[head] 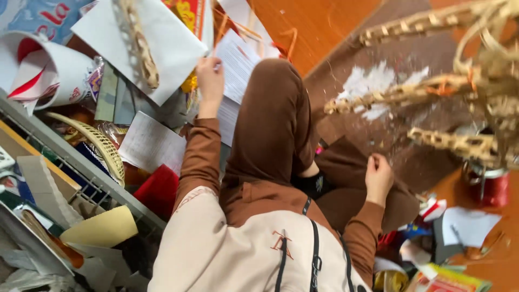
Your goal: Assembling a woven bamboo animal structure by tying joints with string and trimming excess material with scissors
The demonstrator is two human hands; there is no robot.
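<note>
I sit on the floor with my brown-trousered knee (273, 119) raised in front of me. My left hand (210, 75) reaches forward and pinches the edge of a large white paper sheet (162, 43), right beside a printed sheet (238, 62). A braided straw strip (141, 48) lies across the white sheet. My right hand (378, 177) rests curled on a brown mat (389, 108) by my hip; nothing shows in it. A woven straw frame (465, 81) hangs close to the camera on the right.
A metal wire rack (81, 167) full of card and paper runs along the left. A woven basket (105, 146), a rolled white and red poster (43, 70) and loose sheets crowd the left. A red can (491, 186) and scraps (465, 224) lie on the right.
</note>
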